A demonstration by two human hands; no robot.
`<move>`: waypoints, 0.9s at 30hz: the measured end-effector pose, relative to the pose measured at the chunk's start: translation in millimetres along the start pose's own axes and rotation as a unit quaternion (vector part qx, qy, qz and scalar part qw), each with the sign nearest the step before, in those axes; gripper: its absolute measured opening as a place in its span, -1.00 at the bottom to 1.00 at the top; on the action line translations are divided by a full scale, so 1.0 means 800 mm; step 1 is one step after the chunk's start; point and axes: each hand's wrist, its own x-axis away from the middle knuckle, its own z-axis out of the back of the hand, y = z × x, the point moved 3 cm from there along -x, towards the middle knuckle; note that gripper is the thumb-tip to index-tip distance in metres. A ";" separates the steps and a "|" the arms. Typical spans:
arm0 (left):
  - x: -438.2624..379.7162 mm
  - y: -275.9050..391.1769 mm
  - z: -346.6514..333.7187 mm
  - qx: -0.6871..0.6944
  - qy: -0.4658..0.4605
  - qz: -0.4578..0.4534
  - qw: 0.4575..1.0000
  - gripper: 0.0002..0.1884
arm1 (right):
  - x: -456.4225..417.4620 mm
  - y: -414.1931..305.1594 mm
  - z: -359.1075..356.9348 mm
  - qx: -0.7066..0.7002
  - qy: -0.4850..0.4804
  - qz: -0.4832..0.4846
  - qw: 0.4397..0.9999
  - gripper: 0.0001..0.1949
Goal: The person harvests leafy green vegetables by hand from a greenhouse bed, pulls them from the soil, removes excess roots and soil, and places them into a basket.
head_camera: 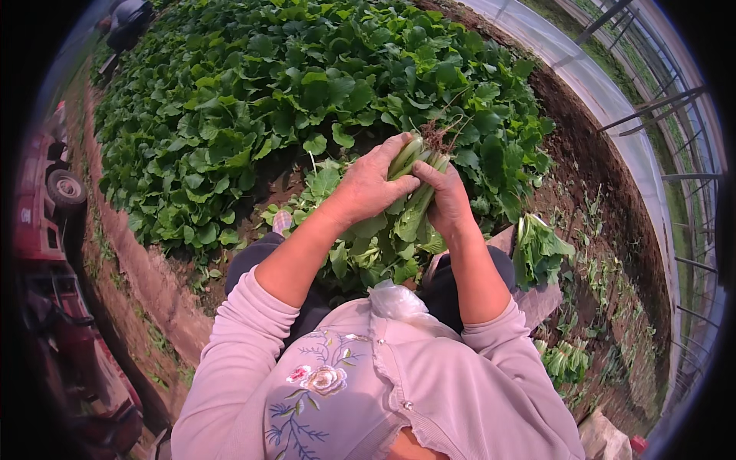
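Both my hands grip a bunch of leafy green vegetables (415,207) in front of my knees. Its brown, soil-covered roots (438,138) point away from me, and the leaves hang down towards my lap. My left hand (376,181) wraps the pale stems from the left, its fingertips close to the roots. On the other side, my right hand (447,195) holds the stems with the thumb laid across them. Loose leaves (374,259) lie on the ground between my legs, partly covered by the bunch. A clear plastic bag (398,300) rests at my waist.
A dense bed of growing greens (247,109) spreads ahead. Cut bunches lie at right, one bunch (540,250) on a flat board (537,302) and more bunches (566,362) behind it. Plastic sheeting (609,109) edges the bed. A red vehicle (43,201) stands left; another person (129,23) bends at far left.
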 end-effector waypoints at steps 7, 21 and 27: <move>-0.004 0.006 0.011 0.009 0.087 0.025 0.996 -0.67 | -0.004 0.006 0.001 0.004 -0.015 0.006 1.000 -0.66; -0.010 -0.005 0.010 -0.106 0.098 -0.001 0.990 -0.73 | -0.002 0.007 -0.001 -0.045 -0.009 -0.020 0.999 -0.67; -0.010 0.000 0.005 -0.098 0.050 0.012 0.994 -0.70 | -0.004 0.006 0.003 -0.023 0.009 -0.017 1.000 -0.69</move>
